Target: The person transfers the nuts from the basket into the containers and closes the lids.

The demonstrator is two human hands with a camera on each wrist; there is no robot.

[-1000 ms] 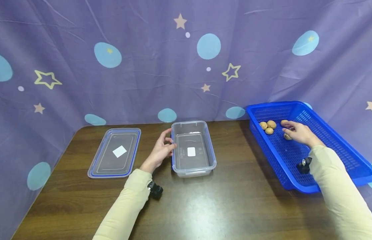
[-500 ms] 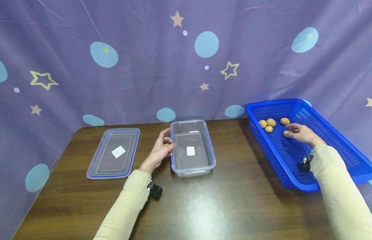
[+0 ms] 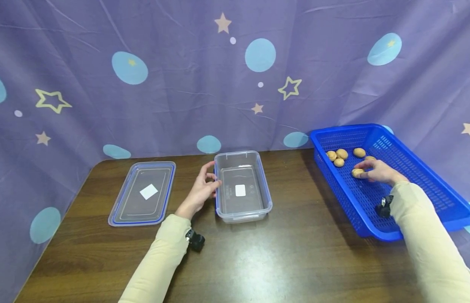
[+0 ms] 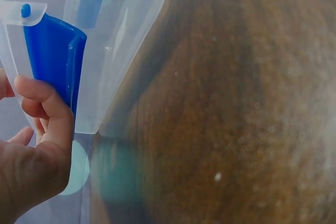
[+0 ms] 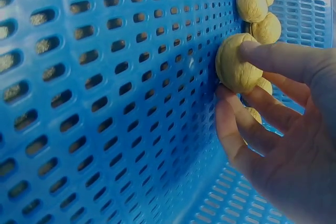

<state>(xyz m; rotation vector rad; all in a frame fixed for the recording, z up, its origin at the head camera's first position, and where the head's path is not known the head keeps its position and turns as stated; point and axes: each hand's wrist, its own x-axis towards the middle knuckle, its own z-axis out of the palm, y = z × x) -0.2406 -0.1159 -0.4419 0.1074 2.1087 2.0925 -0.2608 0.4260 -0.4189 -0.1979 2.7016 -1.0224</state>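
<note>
My right hand (image 3: 380,171) is inside the blue basket (image 3: 345,198), pinching a walnut (image 5: 237,64) between thumb and fingers. Several other walnuts (image 3: 342,154) lie on the basket floor, a few clustered at its far left and one (image 3: 370,158) partly hidden behind the hand. My left hand (image 3: 201,189) holds the left side wall of a clear plastic food container (image 3: 245,218), thumb over the rim and fingers outside. In the left wrist view, its fingers curl beside a blue clasp (image 4: 55,56). The container is lidless, with a white label on its bottom.
A clear lid (image 3: 134,210) with a blue seal and white label lies flat on the wooden table (image 3: 235,261), left of the container. A purple curtain (image 3: 174,75) hangs right behind the table. The basket's raised rim surrounds the right hand.
My right hand has closed on a walnut and shifted it slightly left, and another walnut now shows behind the hand. The left hand and container stay put; the head view has shifted a little.
</note>
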